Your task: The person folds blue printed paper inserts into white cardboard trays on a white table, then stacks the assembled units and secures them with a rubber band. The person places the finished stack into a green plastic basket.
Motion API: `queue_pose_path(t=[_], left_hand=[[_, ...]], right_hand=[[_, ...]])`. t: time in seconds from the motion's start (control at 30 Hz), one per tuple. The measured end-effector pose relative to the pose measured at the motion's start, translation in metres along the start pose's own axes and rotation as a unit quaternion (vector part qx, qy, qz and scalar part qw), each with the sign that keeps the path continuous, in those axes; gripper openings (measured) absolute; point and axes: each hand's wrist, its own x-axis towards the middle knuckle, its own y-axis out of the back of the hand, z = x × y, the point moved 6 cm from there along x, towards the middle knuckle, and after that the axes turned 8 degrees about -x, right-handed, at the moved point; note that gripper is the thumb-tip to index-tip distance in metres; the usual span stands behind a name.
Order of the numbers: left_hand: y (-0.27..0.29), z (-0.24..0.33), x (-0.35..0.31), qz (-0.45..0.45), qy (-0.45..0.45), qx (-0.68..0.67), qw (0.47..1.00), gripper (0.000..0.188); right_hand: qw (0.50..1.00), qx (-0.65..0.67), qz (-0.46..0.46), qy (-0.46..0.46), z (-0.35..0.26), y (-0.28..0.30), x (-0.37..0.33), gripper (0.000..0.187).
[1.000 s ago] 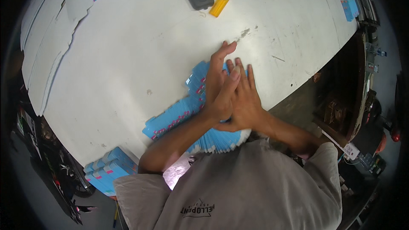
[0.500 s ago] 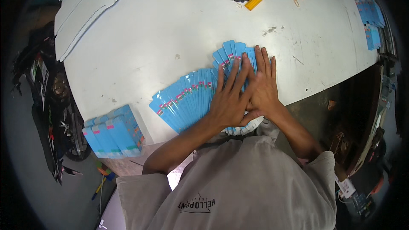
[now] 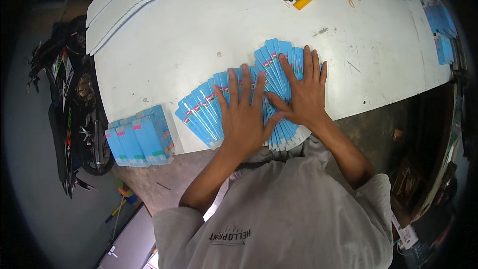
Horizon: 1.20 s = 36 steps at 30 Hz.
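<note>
The left hand point(image 3: 244, 114) and right hand point(image 3: 307, 100) lie open, palms down, fingers spread toward twelve o'clock, on pink-marked, fanned blue strips point(image 3: 201, 111) at the table's point(image 3: 159, 74) near edge. From them, blue stacks point(image 3: 148, 137) stand past eight o'clock, white sheets point(image 3: 127, 7) at ten. The grey shirt point(image 3: 303, 209) bears dark lettering point(image 3: 230, 237).

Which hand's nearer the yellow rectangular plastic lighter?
Right. The right hand lies below the lighter in the picture, on fanned blue strip-shaped packets; the left hand lies on them, farther left.
</note>
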Motion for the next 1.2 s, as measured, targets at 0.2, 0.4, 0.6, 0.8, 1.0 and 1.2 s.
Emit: queue_pose_path(t=[0.2,0.4,0.6,0.8,1.0,1.2], left_hand=[[-0.014,-0.016,-0.010,0.005,0.039,-0.005,0.999,0.099],[0.008,-0.016,-0.010,0.002,0.039,-0.100,0.994,0.097],[0.061,-0.046,-0.085,0.296,0.228,-0.121,0.920,0.086],[0.036,-0.089,-0.123,0.326,0.466,-0.301,0.765,0.069],[0.014,-0.025,-0.014,0.178,0.355,-0.290,0.871,0.054],[0.014,0.052,0.045,0.016,0.164,-0.193,0.967,0.114]], right_hand=[[0.998,-0.065,-0.001,-0.017,-0.008,-0.003,-0.005,0.093],[0.999,-0.048,0.002,-0.008,-0.009,-0.009,-0.008,0.095],[0.999,-0.032,0.004,-0.006,0.000,-0.012,-0.005,0.101],[1.000,0.002,-0.006,-0.007,0.002,-0.008,-0.007,0.102],[0.996,0.090,0.008,-0.013,0.007,-0.005,-0.006,0.096],[0.848,0.504,0.149,-0.060,0.042,0.001,-0.017,0.077]])
